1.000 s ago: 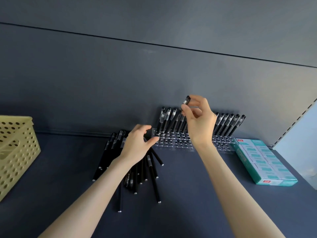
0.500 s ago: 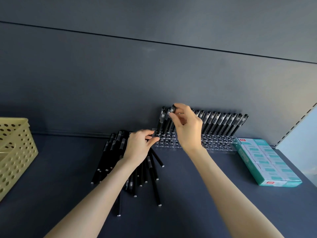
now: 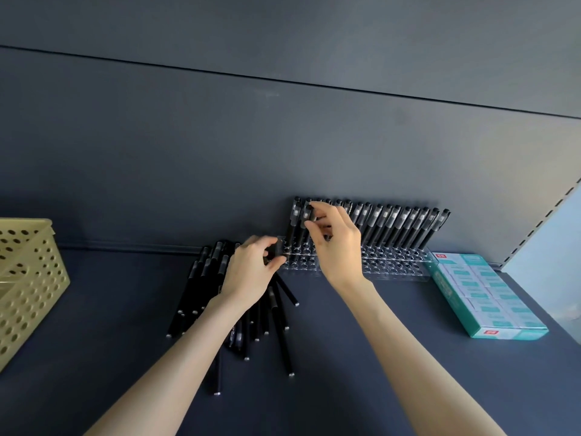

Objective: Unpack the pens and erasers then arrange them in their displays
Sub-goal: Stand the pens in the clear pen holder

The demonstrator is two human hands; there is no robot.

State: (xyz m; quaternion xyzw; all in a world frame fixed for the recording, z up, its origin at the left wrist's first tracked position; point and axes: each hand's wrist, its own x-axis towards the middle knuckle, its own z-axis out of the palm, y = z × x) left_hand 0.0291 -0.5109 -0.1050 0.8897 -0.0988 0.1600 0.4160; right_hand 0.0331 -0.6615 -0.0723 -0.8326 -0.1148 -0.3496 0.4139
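Head view: the right hand (image 3: 338,243) pinches the cap of a slim black plastic pen (image 3: 311,213) standing near the left end of the clear acrylic pen rack (image 3: 394,269). The left hand (image 3: 251,275) grips the rack's left end. Loose black pens (image 3: 201,291) lie on the dark shelf (image 3: 94,341) under that hand.

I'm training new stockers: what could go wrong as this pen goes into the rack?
1. The right hand pinches the pen among close-packed leaning pens in the rack; a nudge might knock neighbours askew.
2. The loose pile lies under the left hand; pens could roll away.
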